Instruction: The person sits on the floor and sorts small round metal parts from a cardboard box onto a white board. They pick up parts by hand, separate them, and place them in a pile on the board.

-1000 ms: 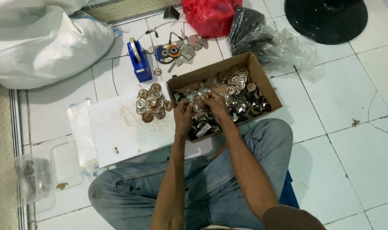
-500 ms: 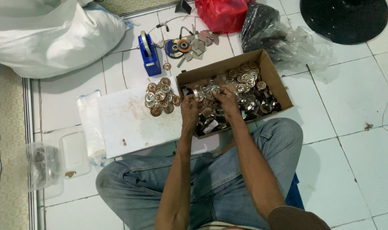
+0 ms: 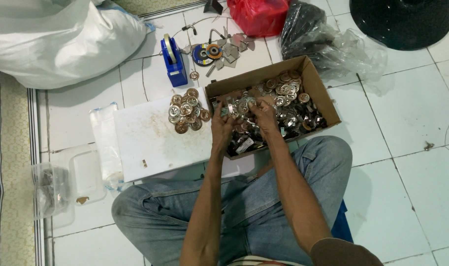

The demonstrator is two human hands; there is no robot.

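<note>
**Both hands in the box of metal discs**

Head view: We sit cross-legged on the tiled floor (image 3: 411, 113), jeans (image 3: 264, 197) filling the lower frame, with a cardboard box (image 3: 317, 83) pulled up against our knees so both arms reach it without leaning. Our left hand (image 3: 221, 123) and right hand (image 3: 262, 114) are side by side over the box's near-left part, fingers curled down among the round metal discs (image 3: 283, 91) and small clips heaped inside. Each hand seems pinched on something small, but we cannot tell just what, nor how firmly the fingers close.

At nine o'clock from the hands lies a white board (image 3: 145, 138), and on its far right corner, just beside the box, a neat pile (image 3: 187, 111) of discs sits, apparently sorted pieces kept within easy reach. At eleven o'clock stands a blue tape dispenser (image 3: 173, 61), with grinding wheels (image 3: 207, 51) and scraps just beyond it.

Farther round: a big white sack (image 3: 57, 39) at ten o'clock, a red bag (image 3: 259, 15) at twelve, a dark plastic bag (image 3: 308, 29) and a black round base (image 3: 401, 19) toward one. Clear containers (image 3: 62, 182) rest at eight o'clock, beside a patterned mat (image 3: 13, 162) along the left edge.
</note>
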